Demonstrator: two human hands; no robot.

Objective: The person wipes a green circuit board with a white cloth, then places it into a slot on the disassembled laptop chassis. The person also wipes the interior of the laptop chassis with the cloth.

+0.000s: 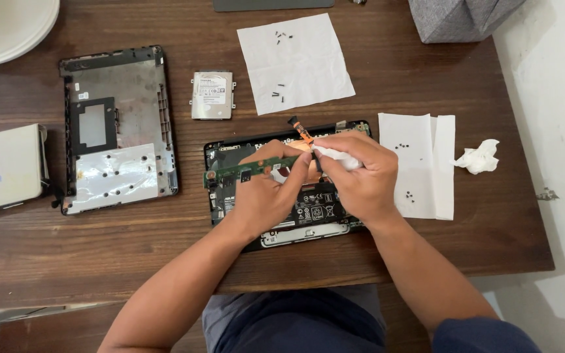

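Left hand has its grip pinched on a green circuit board, held just above the opened laptop; right hand grips a white wipe touching the board's end.

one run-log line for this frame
left hand: holds green circuit board | right hand: wipes it with white tissue | below: opened laptop

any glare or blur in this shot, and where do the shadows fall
Head view: soft, even daylight; the white wall at right looks nearly washed out, and the foil on the removed back cover shows mild sheen. Left hand and right hand are sharp, casting only faint shadows onto the open laptop. The tiny screws on paper are too small to resolve.
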